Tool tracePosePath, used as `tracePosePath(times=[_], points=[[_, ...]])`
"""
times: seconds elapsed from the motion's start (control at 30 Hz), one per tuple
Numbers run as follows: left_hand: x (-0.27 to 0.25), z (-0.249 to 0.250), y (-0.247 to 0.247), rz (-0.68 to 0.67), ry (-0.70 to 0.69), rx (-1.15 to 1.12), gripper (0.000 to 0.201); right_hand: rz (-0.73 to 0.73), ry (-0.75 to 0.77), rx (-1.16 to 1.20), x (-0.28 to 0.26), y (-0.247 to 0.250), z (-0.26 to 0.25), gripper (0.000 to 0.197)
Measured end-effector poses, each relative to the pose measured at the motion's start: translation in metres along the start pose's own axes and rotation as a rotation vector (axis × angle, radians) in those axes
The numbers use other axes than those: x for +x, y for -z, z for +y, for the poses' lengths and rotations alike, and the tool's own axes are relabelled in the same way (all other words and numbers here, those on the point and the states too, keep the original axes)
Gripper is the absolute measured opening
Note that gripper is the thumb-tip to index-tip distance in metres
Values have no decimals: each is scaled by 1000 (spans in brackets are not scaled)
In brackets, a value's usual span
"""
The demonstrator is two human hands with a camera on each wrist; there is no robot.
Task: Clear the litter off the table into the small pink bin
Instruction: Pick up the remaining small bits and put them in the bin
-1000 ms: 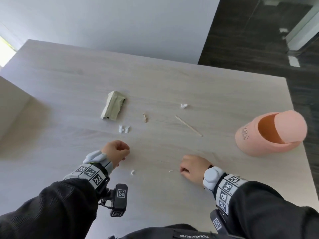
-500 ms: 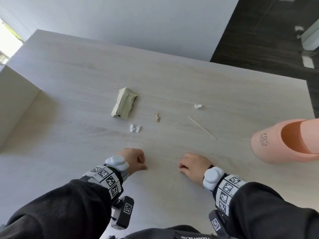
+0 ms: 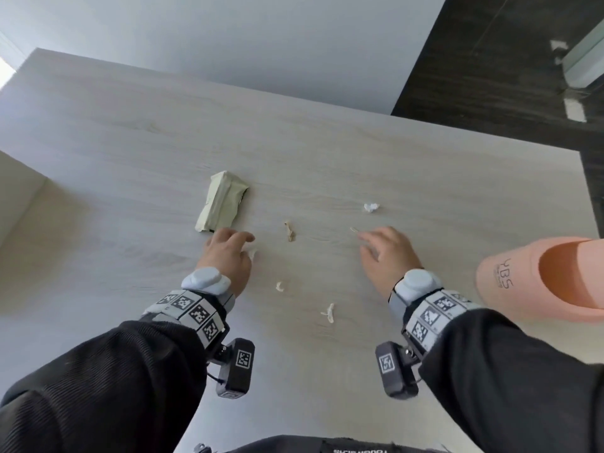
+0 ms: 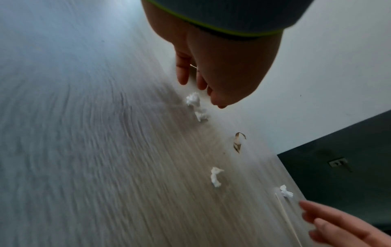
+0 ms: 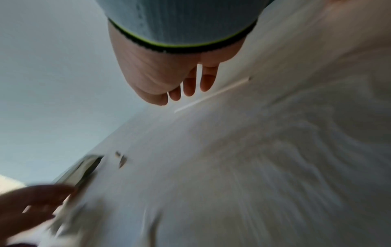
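My left hand reaches forward with straight fingers and holds nothing. Its fingertips hover over two white paper bits, just short of a crumpled pale green wrapper. My right hand is also open, its fingers spread over a thin wooden stick; only the stick's end shows in the head view. A brown scrap lies between the hands. A white paper ball sits beyond the right hand. The pink bin lies on its side at the right, mouth towards me.
Two more white scraps lie on the pale wooden table nearer to me than the hands. A light box side stands at the left. The table's far edge meets a white wall; dark floor lies beyond its right edge.
Both hands were curled near the table's front. They have moved forward and uncurled, the left towards the wrapper and paper bits, the right over the stick.
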State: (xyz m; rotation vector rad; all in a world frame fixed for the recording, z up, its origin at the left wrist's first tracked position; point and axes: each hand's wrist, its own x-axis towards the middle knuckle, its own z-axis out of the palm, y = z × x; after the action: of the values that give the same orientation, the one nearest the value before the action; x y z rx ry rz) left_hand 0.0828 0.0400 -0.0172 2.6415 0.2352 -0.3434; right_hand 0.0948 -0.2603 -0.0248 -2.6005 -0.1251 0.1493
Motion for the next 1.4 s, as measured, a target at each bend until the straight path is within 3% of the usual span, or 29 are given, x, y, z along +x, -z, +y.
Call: tracePosePath(times=[0.1,0.23,0.4,0.53,0.73,0.83,0.97,1.13,1.23,1.4], points=[[5,-5,-1,-87,64,47,47,-56,-122,-48,30,10,7,50],[9,3,-8,-99,13,-25,50,-210,-180,-157,61,6,8,53],[22,28,-15,-150,-92,-40,65,-326,44,-405,64,-8,-27,46],[36,41,-22,-249,-108,78,75,-423,226,-500,40,-18,-48,50],[33,34,-23,-172,-166,34,35,-553,342,-474,-3,-9,-31,55],[22,23,-21,-150,-195,4,22,-426,358,-345,-27,-10,-17,47],[8,14,-17,-134,-132,-6,16,-296,329,-237,-48,-15,2,30],[-9,-4,-11,-121,-15,-24,17,-293,171,-104,-62,-22,14,18],[-23,-14,-9,-183,-41,2,13,-318,317,-44,-71,-22,7,4],[-43,-26,-8,-225,-73,27,7,-385,431,-46,-70,-29,-7,12]])
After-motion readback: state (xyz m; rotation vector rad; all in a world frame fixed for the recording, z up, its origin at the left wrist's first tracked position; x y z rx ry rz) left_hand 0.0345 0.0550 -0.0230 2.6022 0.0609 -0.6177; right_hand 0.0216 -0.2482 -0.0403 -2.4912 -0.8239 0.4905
